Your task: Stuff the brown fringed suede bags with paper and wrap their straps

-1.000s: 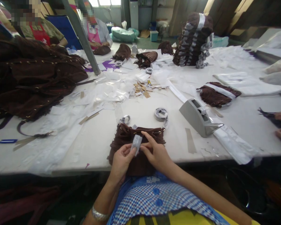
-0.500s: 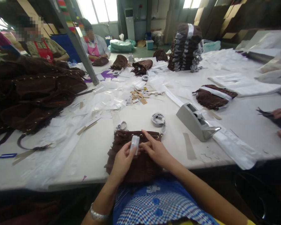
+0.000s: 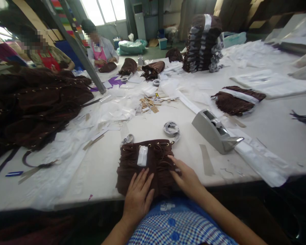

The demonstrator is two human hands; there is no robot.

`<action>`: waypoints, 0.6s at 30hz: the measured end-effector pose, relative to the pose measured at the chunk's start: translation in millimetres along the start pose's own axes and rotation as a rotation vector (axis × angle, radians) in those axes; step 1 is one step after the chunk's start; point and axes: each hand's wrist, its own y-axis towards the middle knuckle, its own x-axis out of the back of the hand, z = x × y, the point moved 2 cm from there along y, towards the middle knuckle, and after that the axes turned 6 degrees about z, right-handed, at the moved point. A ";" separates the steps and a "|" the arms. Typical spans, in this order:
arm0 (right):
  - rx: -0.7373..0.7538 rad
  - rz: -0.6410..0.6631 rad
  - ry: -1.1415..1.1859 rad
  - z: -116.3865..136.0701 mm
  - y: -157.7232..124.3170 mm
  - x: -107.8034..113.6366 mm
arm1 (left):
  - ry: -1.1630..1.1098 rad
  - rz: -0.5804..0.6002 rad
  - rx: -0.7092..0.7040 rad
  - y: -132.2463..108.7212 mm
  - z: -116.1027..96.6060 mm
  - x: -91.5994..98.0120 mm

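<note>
A dark brown fringed bag (image 3: pixel 153 160) lies flat at the table's front edge, with gold eyelets along its top. On it rests a small white wrapped packet (image 3: pixel 142 156). My left hand (image 3: pixel 139 194) lies flat on the lower part of the bag, fingers stretched out below the packet. At the bag's right side my right hand (image 3: pixel 185 173) touches the fringe, its thumb and fingers apart. A wrapped, coiled strap (image 3: pixel 171 129) lies off the top right corner, and a smaller wrapped loop (image 3: pixel 128 139) sits at the top left.
A grey tape dispenser (image 3: pixel 216 131) stands to the right. Brown bags (image 3: pixel 38 102) are heaped on the left by a metal post (image 3: pixel 79 51). A banded bag (image 3: pixel 238 100) lies at right, and a tall bag stack (image 3: pixel 202 44) stands behind. Two people work across the table.
My left hand has let go of the white packet, now lying on the bag, and moved down to lie flat. My right hand has shifted right and down to the bag's side.
</note>
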 end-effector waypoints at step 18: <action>-0.290 0.123 -0.664 -21.2 215.8 87.1 | -0.139 0.281 0.240 157.4 70.2 55.1</action>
